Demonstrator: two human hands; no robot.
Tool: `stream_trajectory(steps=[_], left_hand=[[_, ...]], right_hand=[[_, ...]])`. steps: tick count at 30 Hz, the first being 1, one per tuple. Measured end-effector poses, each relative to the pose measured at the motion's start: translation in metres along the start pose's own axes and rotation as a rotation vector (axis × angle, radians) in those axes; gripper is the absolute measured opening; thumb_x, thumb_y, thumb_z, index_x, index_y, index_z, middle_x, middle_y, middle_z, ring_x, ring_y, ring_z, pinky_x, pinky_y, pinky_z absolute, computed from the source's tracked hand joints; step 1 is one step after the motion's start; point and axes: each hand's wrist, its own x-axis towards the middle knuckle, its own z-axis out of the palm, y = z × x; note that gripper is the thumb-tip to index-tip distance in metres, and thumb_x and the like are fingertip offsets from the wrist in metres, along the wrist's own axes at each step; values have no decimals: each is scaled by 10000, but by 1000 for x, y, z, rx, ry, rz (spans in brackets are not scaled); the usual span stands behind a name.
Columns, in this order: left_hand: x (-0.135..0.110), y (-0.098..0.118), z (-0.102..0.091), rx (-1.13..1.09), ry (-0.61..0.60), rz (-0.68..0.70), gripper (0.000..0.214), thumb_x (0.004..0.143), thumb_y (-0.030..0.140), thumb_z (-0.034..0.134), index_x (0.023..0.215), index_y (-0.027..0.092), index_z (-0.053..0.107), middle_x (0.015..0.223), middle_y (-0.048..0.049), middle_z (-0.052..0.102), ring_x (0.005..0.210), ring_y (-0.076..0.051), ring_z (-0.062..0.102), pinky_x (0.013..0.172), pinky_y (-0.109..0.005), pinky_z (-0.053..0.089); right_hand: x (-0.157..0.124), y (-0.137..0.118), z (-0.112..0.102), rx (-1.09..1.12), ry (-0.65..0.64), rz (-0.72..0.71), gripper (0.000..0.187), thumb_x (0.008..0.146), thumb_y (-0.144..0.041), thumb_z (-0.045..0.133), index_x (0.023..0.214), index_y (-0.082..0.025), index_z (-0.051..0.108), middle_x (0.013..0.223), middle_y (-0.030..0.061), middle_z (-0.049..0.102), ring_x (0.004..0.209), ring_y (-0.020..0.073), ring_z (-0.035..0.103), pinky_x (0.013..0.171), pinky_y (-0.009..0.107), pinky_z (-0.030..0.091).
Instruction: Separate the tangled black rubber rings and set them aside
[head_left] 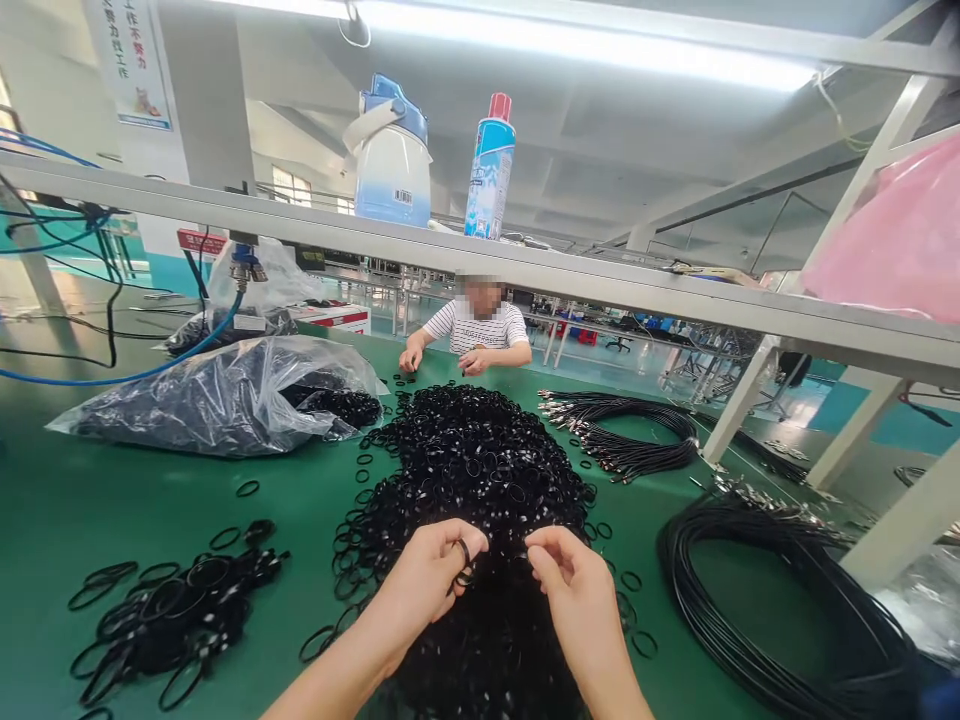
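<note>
Fingers of the left hand (424,585) pinched a black ring (464,556); those of the right hand (577,592), pinched together, touched the ring pile (480,465).

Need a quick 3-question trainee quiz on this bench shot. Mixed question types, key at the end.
1. True or false: the left hand pinches a black ring.
2. What lies to the right of the ring pile? A) cable coil B) plastic bag C) toolbox
3. Fill in: the table surface is ___.

Key: 1 true; 2 A; 3 green
</note>
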Motion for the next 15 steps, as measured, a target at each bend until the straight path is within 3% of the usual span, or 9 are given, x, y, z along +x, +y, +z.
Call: stream_trajectory(steps=[2, 7, 10, 15], left_hand=[[0, 1, -1, -7, -1, 25, 338, 789, 499, 520, 798, 167, 579, 530, 87, 388, 399, -43, 287, 337, -132, 172], [-1, -1, 2, -3, -43, 91, 337, 811, 505, 508, 804, 172, 562, 595, 78, 440, 347, -15, 259, 318, -148, 145], [-1, 0, 5, 39, -65, 102, 312, 814, 469, 519, 731, 169, 543, 528, 97, 408, 304, -6, 261, 313, -148, 127], [2, 0, 6, 61, -52, 86, 203, 757, 362, 586, 766, 160, 570, 582, 62, 531, 291, -5, 284, 301, -150, 162]], right_hand=[[0, -2, -2, -1, -28, -10, 164, 848, -292, 492, 840, -207, 632, 756, 6, 641, 689, 173, 576, 636, 266, 445], [-7, -18, 4, -54, -60, -117, 198, 848, -340, 529, 932, -222, 664, 1015, 44, 653, 889, 202, 603, 711, 276, 454], [-10, -23, 10, 52, -147, -36, 160, 806, -306, 592, 901, -217, 686, 847, 25, 697, 773, 189, 637, 664, 262, 470], [-8, -18, 11, 147, -109, 23, 154, 796, -198, 552, 827, -209, 703, 717, 4, 692, 666, 175, 639, 619, 264, 477]])
